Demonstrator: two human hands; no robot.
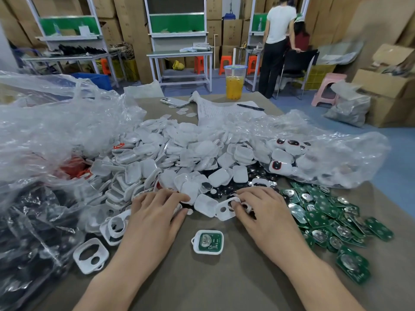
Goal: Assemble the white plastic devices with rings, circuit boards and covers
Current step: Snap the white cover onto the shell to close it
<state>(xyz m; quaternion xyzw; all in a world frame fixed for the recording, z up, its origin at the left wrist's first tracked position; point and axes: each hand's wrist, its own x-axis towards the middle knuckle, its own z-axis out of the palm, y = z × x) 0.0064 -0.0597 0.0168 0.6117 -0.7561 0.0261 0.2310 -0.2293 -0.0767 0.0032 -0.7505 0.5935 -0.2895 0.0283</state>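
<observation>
Head view: right hand [258, 212] pinching a white two-hole cover [225, 217] at the near edge of a heap of white shells [179, 153] on the counter [224, 283]. Left hand [157, 212] curled over the heap's edge, grip impossible to tell. Between the wrists, a white device [208, 242] with a green board seated inside. Loose circuit boards [325, 216] piled at right.

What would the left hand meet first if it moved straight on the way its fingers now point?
Probably the white open shell lying just ahead of the fingers of the left hand, before the cover with two holes that the right hand holds. Depth is unclear.
</observation>
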